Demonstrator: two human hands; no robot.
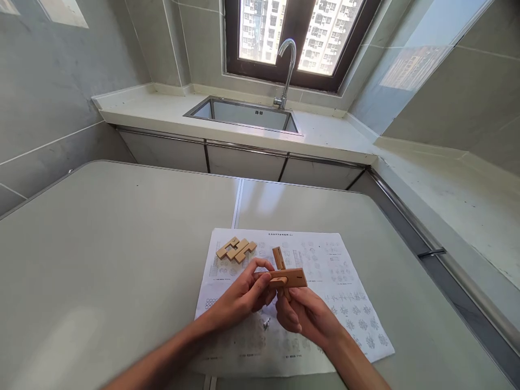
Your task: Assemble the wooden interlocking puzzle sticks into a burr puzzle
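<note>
Several interlocked wooden puzzle pieces [296,277] form a cross shape above the paper sheet, held between both hands. My left hand [247,290] is closed, with thumb and fingers pinching the left end of the pieces. From below and the right, my right hand [303,311] grips the lower end of the upright piece. Some of the joint is hidden behind my fingers. Beyond my left hand, a few loose notched wooden pieces [236,249] lie side by side on the printed paper sheet [317,246], which carries rows of small diagrams.
The paper rests on a pale table [134,244] with a seam down its middle. Past the table's far edge is a white counter [325,130] with a steel sink [244,115] and a curved faucet [288,70]. Another counter [455,184] runs along the right.
</note>
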